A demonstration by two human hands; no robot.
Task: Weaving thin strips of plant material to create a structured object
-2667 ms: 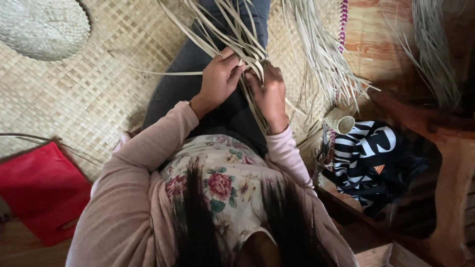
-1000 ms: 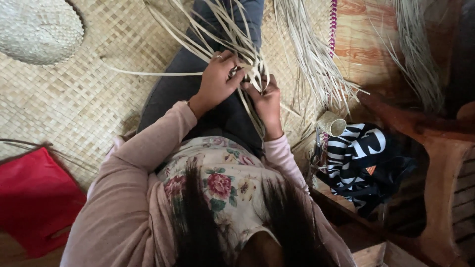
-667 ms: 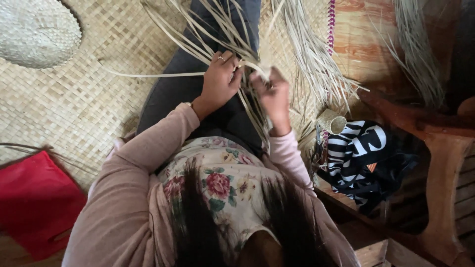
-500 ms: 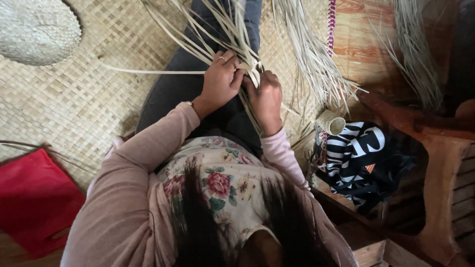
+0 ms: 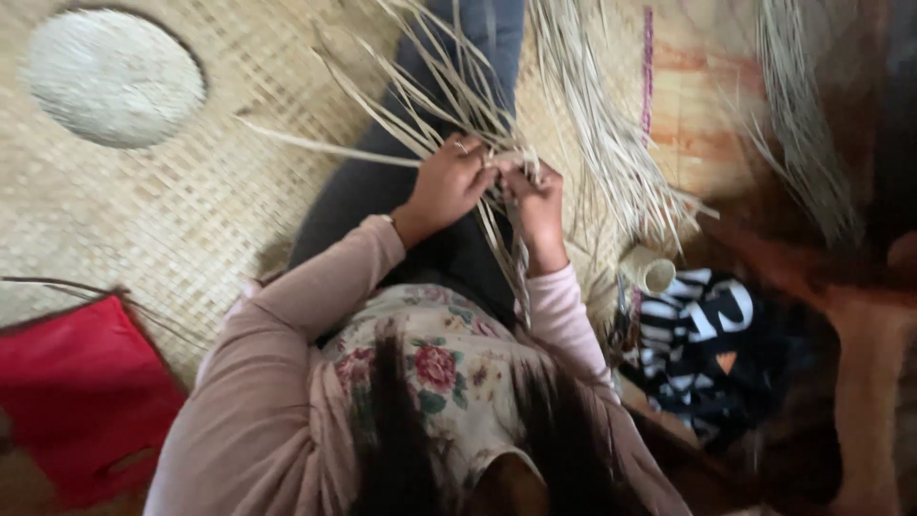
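I look straight down on my own lap as I sit on a woven mat. My left hand [image 5: 447, 183] and my right hand [image 5: 531, 196] meet over my dark trouser leg, both closed on thin pale straw strips [image 5: 449, 91]. The strips fan out above my hands. Below my hands a finished braided band [image 5: 517, 268] runs down toward my chest. My pink sleeves and flowered top fill the lower middle of the view.
A woven mat [image 5: 172, 210] covers the floor. A round pale woven disc [image 5: 113, 76] lies at the top left, a red bag [image 5: 81, 397] at the lower left. Loose straw bundles [image 5: 611, 143] lie to the right, beside a small roll [image 5: 648, 269] and black-and-white cloth [image 5: 697, 334].
My hands have stayed together on the strips, shifting slightly as the fingers work them. The view has drifted a little; nothing else has moved.
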